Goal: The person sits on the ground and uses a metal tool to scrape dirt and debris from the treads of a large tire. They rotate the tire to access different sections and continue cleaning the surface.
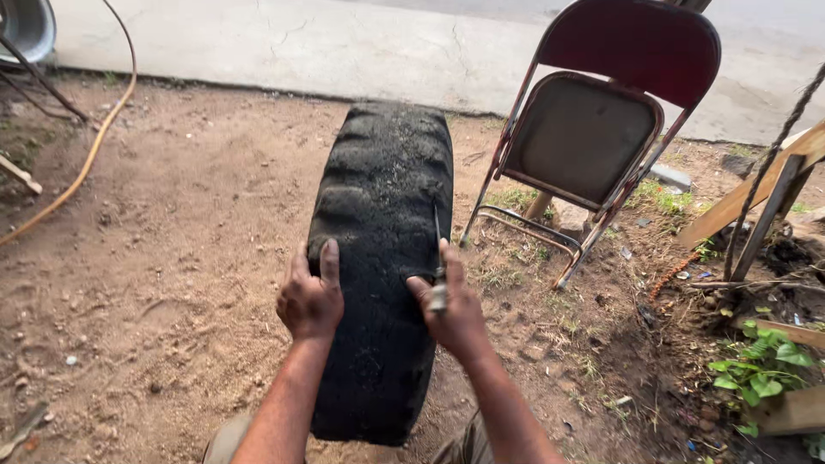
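A black, worn tyre (pixel 382 223) stands upright on the dirt in front of me, tread facing up. On its left edge my left hand (pixel 310 295) rests, fingers curled, thumb pressed on the tread. My right hand (pixel 453 308) grips a thin metal tool (pixel 438 258) with a pointed shaft that reaches up along the right side of the tread. Both forearms reach in from the bottom of the view.
A folded red metal chair (pixel 593 129) leans just right of the tyre. Wooden planks (pixel 756 193), a rope and green plants (pixel 760 365) lie at the right. A yellow hose (pixel 86 155) curves at the left. A concrete slab (pixel 344 43) runs behind.
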